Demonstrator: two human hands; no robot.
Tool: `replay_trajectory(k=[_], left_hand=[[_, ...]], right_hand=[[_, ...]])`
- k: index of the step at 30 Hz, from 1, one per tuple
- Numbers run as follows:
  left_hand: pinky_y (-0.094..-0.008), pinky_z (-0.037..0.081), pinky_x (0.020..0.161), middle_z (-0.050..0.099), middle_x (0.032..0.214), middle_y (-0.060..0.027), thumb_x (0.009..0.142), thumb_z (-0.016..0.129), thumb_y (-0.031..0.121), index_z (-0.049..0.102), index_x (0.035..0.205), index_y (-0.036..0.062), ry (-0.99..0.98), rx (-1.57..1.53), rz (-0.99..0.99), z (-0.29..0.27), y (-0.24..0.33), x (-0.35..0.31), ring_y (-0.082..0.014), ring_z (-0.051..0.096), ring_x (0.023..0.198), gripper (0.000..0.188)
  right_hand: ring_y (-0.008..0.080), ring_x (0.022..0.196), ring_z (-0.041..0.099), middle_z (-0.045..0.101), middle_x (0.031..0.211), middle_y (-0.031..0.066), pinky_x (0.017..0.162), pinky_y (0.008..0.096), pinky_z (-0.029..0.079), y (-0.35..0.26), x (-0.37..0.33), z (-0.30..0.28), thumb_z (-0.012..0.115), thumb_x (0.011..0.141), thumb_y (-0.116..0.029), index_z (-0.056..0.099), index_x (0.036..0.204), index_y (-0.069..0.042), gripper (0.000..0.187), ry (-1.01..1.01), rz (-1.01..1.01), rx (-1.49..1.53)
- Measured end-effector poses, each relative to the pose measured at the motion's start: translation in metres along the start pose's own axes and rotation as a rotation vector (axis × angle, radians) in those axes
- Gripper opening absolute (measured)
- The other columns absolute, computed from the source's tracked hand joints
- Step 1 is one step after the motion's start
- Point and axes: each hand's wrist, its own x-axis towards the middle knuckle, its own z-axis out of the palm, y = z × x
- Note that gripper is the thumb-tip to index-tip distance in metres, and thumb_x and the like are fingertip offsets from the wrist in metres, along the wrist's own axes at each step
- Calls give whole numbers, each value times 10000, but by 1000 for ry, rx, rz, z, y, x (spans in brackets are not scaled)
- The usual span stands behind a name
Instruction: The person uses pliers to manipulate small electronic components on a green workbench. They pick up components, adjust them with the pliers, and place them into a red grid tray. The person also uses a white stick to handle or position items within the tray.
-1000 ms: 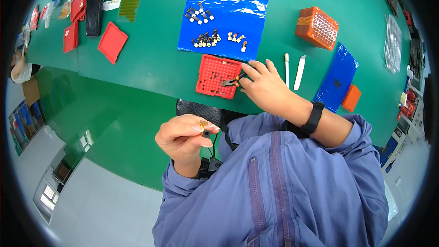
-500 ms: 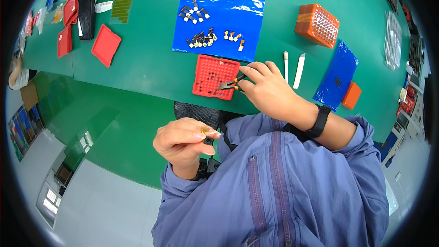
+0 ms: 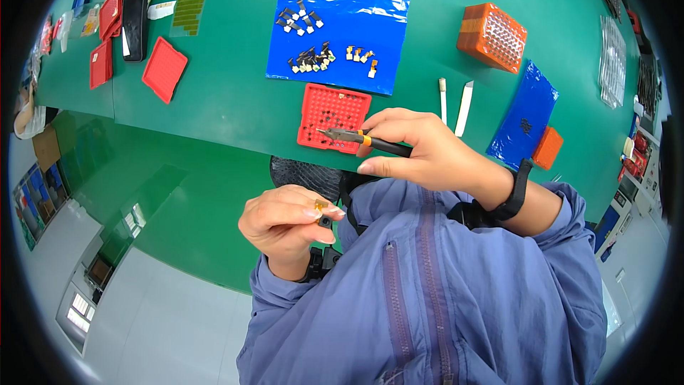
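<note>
My left hand (image 3: pixel 278 222) is raised in front of my jacket, thumb and fingers pinching a small black part with a gold flex strip (image 3: pixel 325 221). My right hand (image 3: pixel 434 148) grips a pair of pliers (image 3: pixel 388 147) by the black and orange handles. The metal jaws point left over the red perforated tray (image 3: pixel 306 103), where several small dark pieces lie. Whether the jaw tips touch any of them I cannot tell. Just beyond the tray, a blue sheet (image 3: pixel 335 28) carries groups of small connector pieces with black strips (image 3: pixel 311 58) and a few with gold strips (image 3: pixel 372 69).
An orange stack of perforated trays (image 3: pixel 491 37) stands to the right, near a white-handled knife (image 3: pixel 464 108) and a white pen-like stick (image 3: pixel 442 100). Further right lies a smaller blue sheet (image 3: pixel 524 117) beside an orange block (image 3: pixel 548 148). Red trays (image 3: pixel 165 71) lie at left.
The pliers have turned and lie flatter, their handles now back in my right palm. My right hand has shifted slightly down. The left hand keeps its pinch, nearly still.
</note>
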Motion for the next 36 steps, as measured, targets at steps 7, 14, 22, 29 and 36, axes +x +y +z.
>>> replay_trajectory(k=[7,14,22,29,36], left_hand=[[-278,526,513,627,641,-128,613,784,136,576,787,-4,-20,83,-12,9,1,0,-227,643,586,305],[-259,448,528,601,653,-85,592,790,58,583,729,-1,-18,319,-89,14,-1,10,-177,581,597,255],[-224,379,515,549,678,-5,686,721,34,602,716,15,-338,751,-212,36,-31,108,-81,483,600,124],[-249,450,562,603,662,-48,745,694,141,621,782,24,-640,1053,-413,66,-112,186,-101,551,602,143],[-268,475,608,606,691,-49,731,684,105,635,836,43,-800,1136,-380,65,-161,200,-132,567,627,132]], right_hand=[[224,952,554,587,984,115,825,313,426,-26,-5,-4,760,690,-194,643,877,-19,282,-52,-124,197],[216,903,567,585,974,113,775,303,438,-20,-25,-17,705,751,-199,642,870,-25,220,43,-100,129],[203,788,575,594,872,89,690,296,449,20,-87,-49,649,795,-190,623,848,-22,178,366,-49,51],[215,852,581,605,924,92,742,305,455,36,-126,-61,647,780,-161,625,839,-24,151,483,72,78],[212,836,586,602,915,98,723,295,459,46,-134,-72,651,769,-135,621,852,-8,155,549,65,85]])
